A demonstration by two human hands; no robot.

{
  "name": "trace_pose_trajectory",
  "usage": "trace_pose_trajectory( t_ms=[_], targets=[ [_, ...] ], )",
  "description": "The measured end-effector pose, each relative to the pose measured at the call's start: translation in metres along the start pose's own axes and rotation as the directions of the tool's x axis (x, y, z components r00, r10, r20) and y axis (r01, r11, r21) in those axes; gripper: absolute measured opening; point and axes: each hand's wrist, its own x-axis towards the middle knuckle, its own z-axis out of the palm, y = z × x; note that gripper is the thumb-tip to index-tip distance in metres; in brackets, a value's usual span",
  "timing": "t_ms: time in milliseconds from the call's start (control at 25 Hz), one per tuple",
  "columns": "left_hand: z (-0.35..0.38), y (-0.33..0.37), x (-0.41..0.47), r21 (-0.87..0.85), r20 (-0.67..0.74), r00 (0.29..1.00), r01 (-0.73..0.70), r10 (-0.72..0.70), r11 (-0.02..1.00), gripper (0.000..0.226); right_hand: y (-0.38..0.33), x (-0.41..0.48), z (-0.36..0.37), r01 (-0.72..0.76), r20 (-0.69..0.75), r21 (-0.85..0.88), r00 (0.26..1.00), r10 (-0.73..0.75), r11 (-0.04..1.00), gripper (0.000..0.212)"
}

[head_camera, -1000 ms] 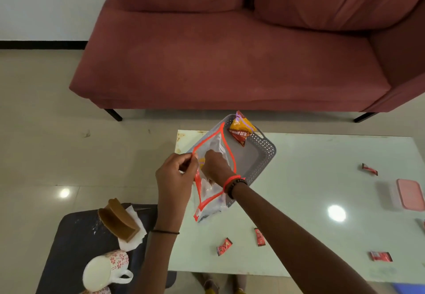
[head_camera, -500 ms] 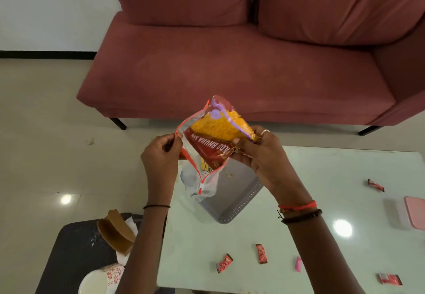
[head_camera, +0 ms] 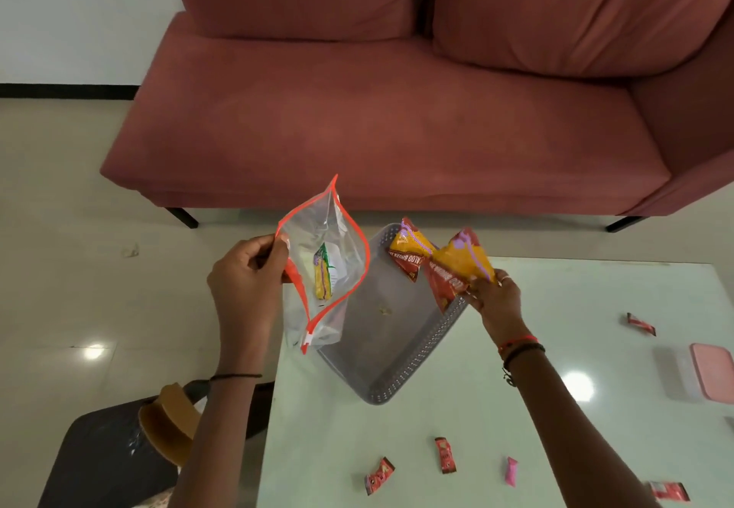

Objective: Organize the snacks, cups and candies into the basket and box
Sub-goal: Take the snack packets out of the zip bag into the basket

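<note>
Our left grip (head_camera: 246, 285) pinches the orange-edged rim of a clear zip pouch (head_camera: 329, 237), which hangs open over the tabletop's (head_camera: 337, 428) left edge. A yellow packet (head_camera: 322, 283) sits inside the pouch. Our right grip (head_camera: 496, 301) curls round a yellow-and-red snack packet (head_camera: 456, 265) above the grey basket's (head_camera: 413, 356) right rim, just beside a second snack packet (head_camera: 407, 253) at the basket's far end. Wrapped candies (head_camera: 445, 455) lie scattered on the near tabletop. The pink-lidded box (head_camera: 711, 372) stands far right.

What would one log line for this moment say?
left hand: holds open zip pouch | right hand: holds snack packet at rim of grey basket | second packet: in basket | candies: loose on table
</note>
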Motion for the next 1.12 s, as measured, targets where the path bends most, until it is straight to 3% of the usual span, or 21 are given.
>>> trace_pose_trajectory(
  t_ms=[200, 480, 640, 840, 920, 1120],
  targets=[
    [-0.007, -0.012, 0.010, -0.037, 0.001, 1.000, 0.010, -0.010, 0.999, 0.012, 0.053, 0.068, 0.000, -0.121, -0.238, -0.189, 0.968, 0.074, 0.975, 0.023],
    [-0.011, -0.013, 0.013, -0.062, 0.027, 0.999, -0.029, 0.030, 0.998, 0.006, 0.081, 0.111, 0.016, -0.115, -0.231, -0.365, 0.973, 0.031, 0.924, 0.020],
    [-0.010, -0.014, 0.014, -0.059, 0.034, 0.999, -0.026, 0.028, 0.998, 0.008, 0.077, 0.116, 0.016, -0.077, -0.256, -0.689, 0.956, -0.143, 0.721, 0.032],
    [-0.012, -0.018, 0.014, -0.047, 0.039, 0.999, -0.024, 0.026, 0.999, 0.010, 0.069, 0.115, 0.021, -0.011, -0.122, -0.957, 0.921, -0.369, 0.290, 0.036],
    [-0.012, -0.019, 0.013, -0.031, 0.042, 0.998, -0.039, 0.040, 0.999, 0.014, 0.068, 0.117, 0.019, 0.013, -0.082, -0.973, 0.913, -0.399, 0.229, 0.036],
    [-0.011, -0.020, 0.011, -0.017, 0.038, 0.999, -0.027, 0.028, 0.999, 0.015, 0.064, 0.121, 0.007, 0.062, -0.028, -0.968, 0.936, -0.352, 0.241, 0.034]
  ],
)
